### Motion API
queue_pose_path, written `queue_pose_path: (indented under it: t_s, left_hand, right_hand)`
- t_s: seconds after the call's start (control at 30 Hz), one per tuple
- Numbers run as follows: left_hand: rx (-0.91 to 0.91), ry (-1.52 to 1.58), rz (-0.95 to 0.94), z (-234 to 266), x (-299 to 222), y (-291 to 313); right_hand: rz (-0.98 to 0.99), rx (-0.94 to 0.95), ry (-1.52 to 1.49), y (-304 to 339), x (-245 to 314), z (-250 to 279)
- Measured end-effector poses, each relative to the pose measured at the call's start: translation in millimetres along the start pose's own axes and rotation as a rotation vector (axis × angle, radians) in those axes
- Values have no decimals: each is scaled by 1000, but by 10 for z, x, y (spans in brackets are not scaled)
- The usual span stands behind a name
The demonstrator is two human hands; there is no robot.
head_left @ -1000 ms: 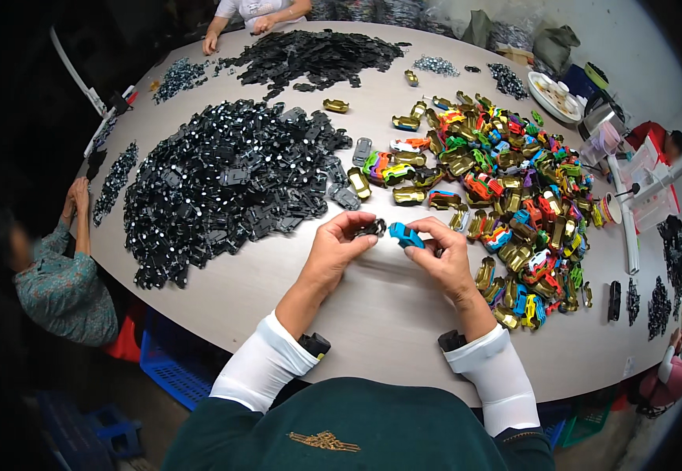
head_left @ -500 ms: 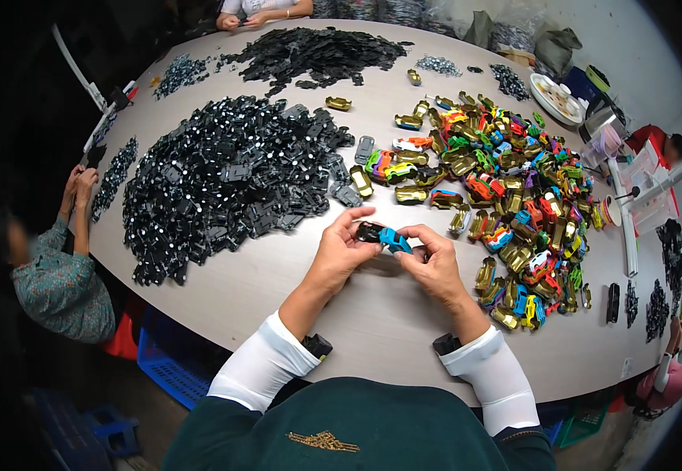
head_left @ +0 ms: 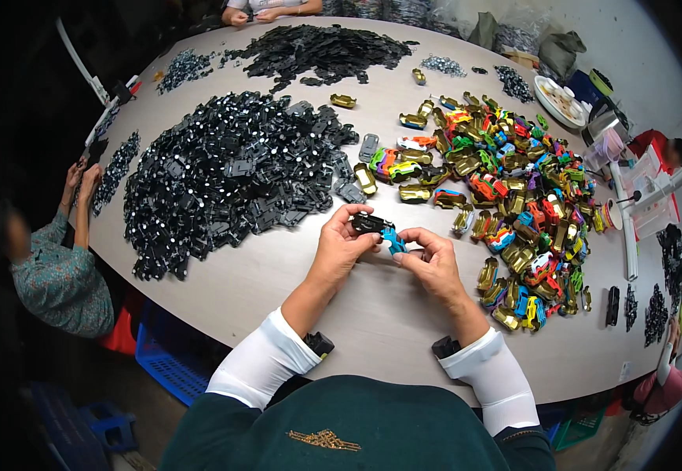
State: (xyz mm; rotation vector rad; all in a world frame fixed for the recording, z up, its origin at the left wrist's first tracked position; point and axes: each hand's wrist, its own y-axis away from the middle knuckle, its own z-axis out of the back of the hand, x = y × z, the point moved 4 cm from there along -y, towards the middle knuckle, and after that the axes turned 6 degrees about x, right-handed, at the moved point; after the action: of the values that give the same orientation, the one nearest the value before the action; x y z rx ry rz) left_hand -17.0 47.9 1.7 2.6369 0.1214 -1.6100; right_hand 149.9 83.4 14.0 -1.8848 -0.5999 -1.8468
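I see a large oval table (head_left: 372, 314), pale matte laminate, ringed by seated workers. A heap of black plastic chassis parts (head_left: 231, 173) lies left of centre; glossy coloured toy car bodies (head_left: 506, 180) are piled to the right. My left hand (head_left: 339, 247) pinches a black chassis (head_left: 371, 224); my right hand (head_left: 433, 263) grips a blue car body (head_left: 393, 240), touching it, above the table.

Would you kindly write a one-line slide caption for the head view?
Left hand and right hand hold a black part against a blue toy car shell between heaps.
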Motion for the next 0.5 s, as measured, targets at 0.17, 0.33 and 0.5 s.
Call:
queue_pose_path:
  t_s: [0.17, 0.33, 0.5]
  left_hand:
    - [69, 33, 125, 20, 80, 1]
    - [89, -114, 202, 11, 69, 27]
    - [56, -41, 220, -118, -43, 75]
  right_hand:
    - [-44, -25, 61, -8, -15, 50]
    - [-56, -67, 32, -8, 7, 71]
    - [-43, -89, 30, 4, 13, 103]
